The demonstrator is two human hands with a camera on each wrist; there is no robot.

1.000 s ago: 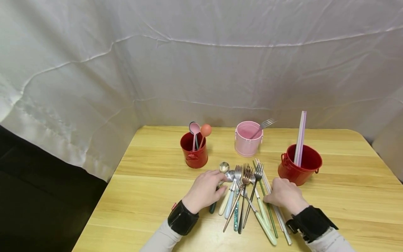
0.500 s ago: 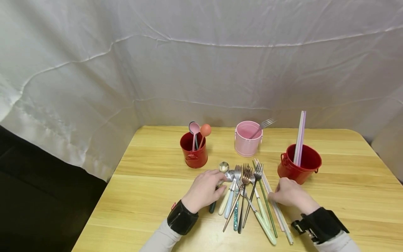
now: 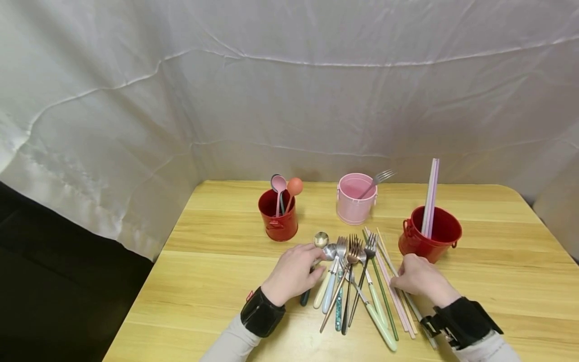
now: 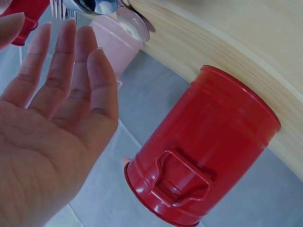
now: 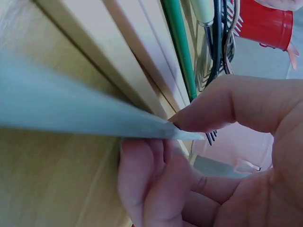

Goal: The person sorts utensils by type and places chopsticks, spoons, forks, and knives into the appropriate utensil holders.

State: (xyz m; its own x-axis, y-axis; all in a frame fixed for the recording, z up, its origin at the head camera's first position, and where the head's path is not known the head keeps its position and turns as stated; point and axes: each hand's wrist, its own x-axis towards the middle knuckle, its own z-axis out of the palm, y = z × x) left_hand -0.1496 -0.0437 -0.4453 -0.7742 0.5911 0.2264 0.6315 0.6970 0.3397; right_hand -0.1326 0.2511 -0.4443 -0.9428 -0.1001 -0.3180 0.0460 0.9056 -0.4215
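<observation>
My right hand (image 3: 420,279) pinches a pale grey-blue chopstick (image 5: 94,113) between thumb and fingers, low over the table on the right of the cutlery pile. Beside it lie pink chopsticks (image 3: 397,306), a light tan one and a green chopstick (image 3: 384,296). My left hand (image 3: 291,271) is at the pile's left side, its fingers loosely extended and holding nothing in the left wrist view. Near its fingertips lie a round-bowled spoon (image 3: 321,240) and another spoon. Several forks (image 3: 354,257) with coloured or dark handles fan out across the middle.
A red bucket (image 3: 281,230) with spoons stands at the left back. The pink bucket (image 3: 353,210) holds a fork. Another red bucket (image 3: 416,246), with pale and purple chopsticks upright in it, is just beyond my right hand. A grey curtain (image 3: 316,110) hangs behind the table.
My right hand has shifted slightly right, separating the grey-blue chopstick from the others; the pink and tan ones now lie spread apart. The left hand has stayed in place.
</observation>
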